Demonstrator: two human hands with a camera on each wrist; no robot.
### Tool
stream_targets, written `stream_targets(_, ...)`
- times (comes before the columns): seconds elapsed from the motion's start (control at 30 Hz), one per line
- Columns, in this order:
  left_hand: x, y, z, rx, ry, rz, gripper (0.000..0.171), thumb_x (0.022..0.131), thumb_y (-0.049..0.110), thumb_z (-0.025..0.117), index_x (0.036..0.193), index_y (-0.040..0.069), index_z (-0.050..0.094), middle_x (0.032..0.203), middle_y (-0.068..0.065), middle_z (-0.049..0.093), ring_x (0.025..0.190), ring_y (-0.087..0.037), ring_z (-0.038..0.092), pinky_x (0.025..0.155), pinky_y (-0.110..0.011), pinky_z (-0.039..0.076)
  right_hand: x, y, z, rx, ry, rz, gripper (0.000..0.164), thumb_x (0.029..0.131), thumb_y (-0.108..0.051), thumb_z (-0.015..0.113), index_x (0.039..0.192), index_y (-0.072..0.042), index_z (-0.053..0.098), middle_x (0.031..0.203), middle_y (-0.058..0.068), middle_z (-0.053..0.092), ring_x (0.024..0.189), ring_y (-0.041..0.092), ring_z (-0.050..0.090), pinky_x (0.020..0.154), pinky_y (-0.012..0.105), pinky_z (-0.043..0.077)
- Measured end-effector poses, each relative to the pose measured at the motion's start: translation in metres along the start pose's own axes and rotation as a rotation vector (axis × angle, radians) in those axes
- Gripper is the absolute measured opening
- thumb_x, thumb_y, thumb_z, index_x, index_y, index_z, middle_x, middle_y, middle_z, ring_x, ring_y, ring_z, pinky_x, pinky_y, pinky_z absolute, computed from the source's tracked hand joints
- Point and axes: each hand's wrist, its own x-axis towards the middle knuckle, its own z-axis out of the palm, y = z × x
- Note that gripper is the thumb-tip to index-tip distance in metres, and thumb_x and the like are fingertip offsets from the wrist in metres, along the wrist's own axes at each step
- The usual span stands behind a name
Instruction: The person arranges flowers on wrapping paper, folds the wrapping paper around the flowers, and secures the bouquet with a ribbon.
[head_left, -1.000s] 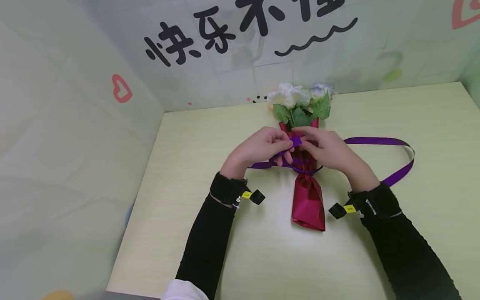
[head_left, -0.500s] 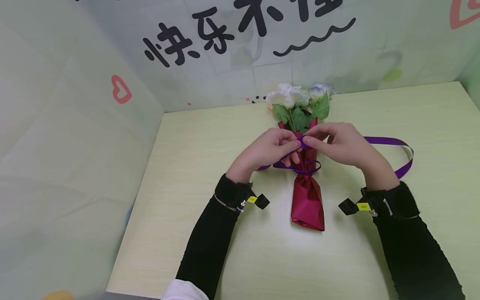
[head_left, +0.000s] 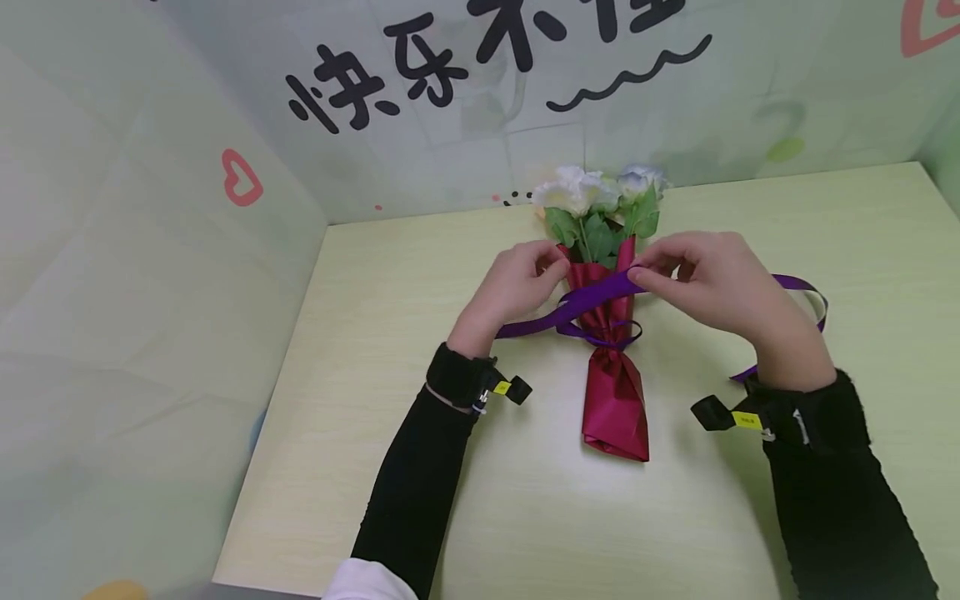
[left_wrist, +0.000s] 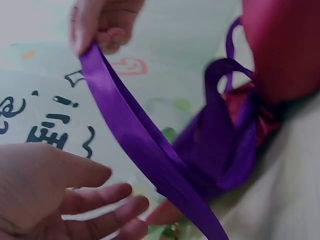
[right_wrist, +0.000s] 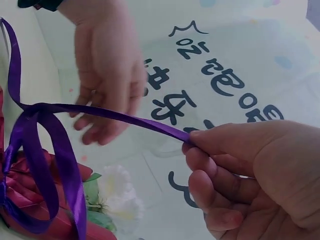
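Note:
A bouquet in dark red wrapping (head_left: pixel 615 404) lies on the table, its white and pale blue flowers (head_left: pixel 576 192) toward the back wall. Purple ribbon (head_left: pixel 600 293) circles the gathered waist of the wrapping and crosses over its front. My right hand (head_left: pixel 708 279) pinches the ribbon between thumb and index finger, drawing a length taut, as the right wrist view shows. At the bouquet's left edge is my left hand (head_left: pixel 517 283), fingers loosely bent with nothing between them. In the left wrist view, its fingers (left_wrist: pixel 107 210) stand apart from the ribbon.
The pale wooden table (head_left: pixel 360 400) meets a printed backdrop (head_left: pixel 450 158) behind and at the left. A loose ribbon tail curves over the table on the right, partly behind the right wrist. Each wrist wears a black strap with a small camera (head_left: pixel 517 389).
My right hand has moved right and slightly back, pulling the ribbon out long across the bouquet. My left hand has let go of the ribbon and moved left.

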Motion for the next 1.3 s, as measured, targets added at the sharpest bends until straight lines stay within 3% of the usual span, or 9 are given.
stream_targets(0.13,0.005,-0.009,0.010,0.104,-0.062,-0.140,0.029,0.110,0.041,0.068,0.108,0.013,0.075,0.098,0.000,0.073,0.085,-0.017,0.064,0.075,-0.031,0.051,-0.002,-0.001,-0.003,-0.002,-0.018,-0.011,0.011,0.099,-0.014,0.083,0.108,-0.008,0.084,0.089,-0.002,0.077,0.070,0.014,0.061,0.061,0.023,0.048)
stream_targets(0.3,0.009,-0.014,0.016,0.061,-0.138,-0.152,0.024,0.108,0.034,0.070,0.098,0.012,0.074,0.088,0.001,0.074,0.074,-0.018,0.065,0.070,-0.030,0.051,-0.004,0.001,-0.005,-0.016,-0.037,-0.008,0.010,0.099,-0.014,0.083,0.107,-0.009,0.084,0.088,-0.002,0.077,0.070,0.014,0.061,0.061,0.024,0.048)
stream_targets(0.47,0.008,-0.009,0.006,-0.556,-0.057,-0.185,0.014,0.112,0.015,0.059,0.120,0.003,0.059,0.097,-0.009,0.079,0.089,-0.020,0.072,0.090,-0.042,0.058,-0.004,0.003,-0.010,-0.043,-0.054,0.082,0.013,0.101,-0.018,0.080,0.109,-0.007,0.084,0.089,0.001,0.078,0.077,0.018,0.065,0.065,0.026,0.050)
stream_targets(0.6,0.005,-0.003,-0.011,-1.095,0.188,-0.209,0.028,0.109,0.003,0.064,0.133,0.000,0.048,0.101,-0.013,0.078,0.091,-0.022,0.072,0.090,-0.040,0.057,-0.004,0.006,-0.013,-0.036,-0.048,0.146,0.013,0.102,-0.019,0.081,0.107,-0.008,0.085,0.086,0.003,0.078,0.076,0.020,0.066,0.063,0.029,0.048)
stream_targets(0.77,0.001,-0.012,-0.032,-1.390,0.454,-0.191,0.054,0.107,0.003,0.068,0.152,-0.005,0.038,0.119,-0.013,0.076,0.103,-0.025,0.070,0.089,-0.033,0.049,-0.005,0.010,-0.015,-0.023,-0.035,0.157,0.013,0.101,-0.019,0.081,0.105,-0.008,0.085,0.087,0.004,0.079,0.077,0.019,0.068,0.064,0.024,0.049)
stream_targets(0.9,0.003,-0.030,-0.034,-1.263,0.431,-0.267,0.052,0.110,0.011,0.067,0.152,-0.007,0.045,0.129,-0.016,0.073,0.113,-0.032,0.069,0.091,-0.034,0.050,-0.005,0.011,-0.015,-0.016,-0.039,0.173,0.013,0.102,-0.020,0.080,0.106,-0.008,0.084,0.089,0.004,0.078,0.080,0.020,0.068,0.066,0.022,0.049)
stream_targets(1.03,0.010,-0.042,-0.022,-0.817,0.306,-0.348,0.051,0.110,0.021,0.068,0.151,-0.003,0.052,0.137,-0.016,0.068,0.120,-0.034,0.069,0.093,-0.037,0.056,-0.005,0.012,-0.014,-0.007,-0.048,0.188,0.013,0.102,-0.020,0.080,0.107,-0.008,0.084,0.089,0.003,0.078,0.080,0.021,0.068,0.066,0.022,0.049)
stream_targets(1.17,0.017,-0.049,-0.005,-0.406,0.187,-0.308,0.061,0.111,0.024,0.065,0.165,0.006,0.042,0.163,-0.015,0.052,0.139,-0.034,0.060,0.107,-0.044,0.054,-0.004,0.013,-0.012,-0.004,-0.057,0.192,0.014,0.102,-0.021,0.080,0.106,-0.008,0.084,0.088,0.003,0.078,0.079,0.022,0.066,0.065,0.026,0.048)
stream_targets(1.3,0.022,-0.054,0.006,-0.185,0.103,-0.245,0.070,0.113,0.028,0.062,0.174,0.015,0.030,0.172,-0.012,0.043,0.152,-0.032,0.050,0.119,-0.046,0.046,-0.003,0.011,-0.010,-0.014,-0.066,0.180,0.015,0.103,-0.021,0.079,0.107,-0.008,0.084,0.089,0.004,0.078,0.081,0.023,0.065,0.064,0.028,0.049)
